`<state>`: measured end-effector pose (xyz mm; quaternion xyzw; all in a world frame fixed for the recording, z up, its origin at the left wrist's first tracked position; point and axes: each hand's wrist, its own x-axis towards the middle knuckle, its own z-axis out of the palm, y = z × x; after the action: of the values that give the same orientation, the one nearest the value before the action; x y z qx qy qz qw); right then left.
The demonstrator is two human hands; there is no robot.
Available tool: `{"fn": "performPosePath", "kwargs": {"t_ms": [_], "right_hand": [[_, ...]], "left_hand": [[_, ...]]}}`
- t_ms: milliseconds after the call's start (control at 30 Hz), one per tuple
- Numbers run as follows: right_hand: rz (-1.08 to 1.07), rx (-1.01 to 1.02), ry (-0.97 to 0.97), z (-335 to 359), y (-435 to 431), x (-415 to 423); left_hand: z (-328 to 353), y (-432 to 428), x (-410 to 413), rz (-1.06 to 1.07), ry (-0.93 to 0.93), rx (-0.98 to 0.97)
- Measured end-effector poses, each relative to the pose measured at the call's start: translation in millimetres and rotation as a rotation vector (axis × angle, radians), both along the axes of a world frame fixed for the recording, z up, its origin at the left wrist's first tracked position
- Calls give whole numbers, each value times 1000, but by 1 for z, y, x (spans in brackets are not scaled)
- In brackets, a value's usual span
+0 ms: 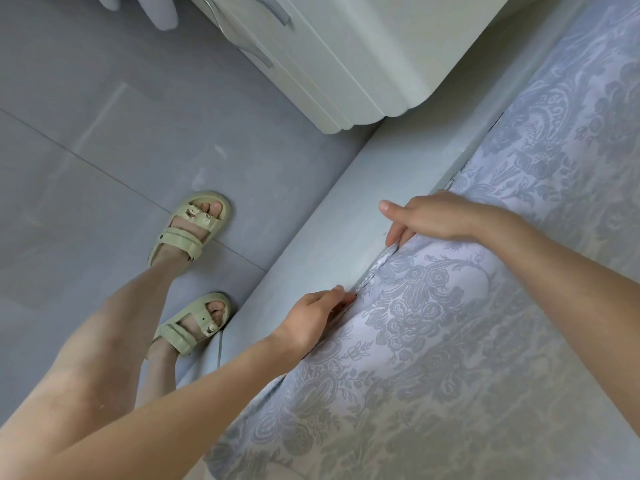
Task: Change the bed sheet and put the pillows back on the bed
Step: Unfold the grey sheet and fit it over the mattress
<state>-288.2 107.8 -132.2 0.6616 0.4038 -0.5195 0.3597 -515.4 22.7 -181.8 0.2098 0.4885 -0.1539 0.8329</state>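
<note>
A pale blue bed sheet (450, 341) with a grey floral pattern covers the mattress on the right. Its edge runs along the grey bed frame (332, 216). My left hand (311, 317) lies at that edge with its fingertips pushed into the gap between sheet and frame. My right hand (433, 216) sits further up the same edge, thumb stretched over the frame, fingers curled down round the sheet's edge. No pillows are in view.
A white bedside cabinet (329, 57) with drawer handles stands at the head end, close to the frame. Grey tiled floor (104, 133) lies on the left, where my feet in pale green sandals (194, 226) stand beside the bed.
</note>
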Motion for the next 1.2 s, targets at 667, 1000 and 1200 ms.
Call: {"fn": "performPosePath", "kwargs": {"t_ms": [667, 1000, 1200], "right_hand": [[-113, 143, 19, 12, -1, -28], [455, -90, -21, 1, -35, -77], [157, 87, -25, 10, -39, -108]], "left_hand": [[-8, 3, 23, -172, -114, -175], [-4, 0, 8, -101, -110, -255], [-2, -24, -90, -61, 95, 109]]}}
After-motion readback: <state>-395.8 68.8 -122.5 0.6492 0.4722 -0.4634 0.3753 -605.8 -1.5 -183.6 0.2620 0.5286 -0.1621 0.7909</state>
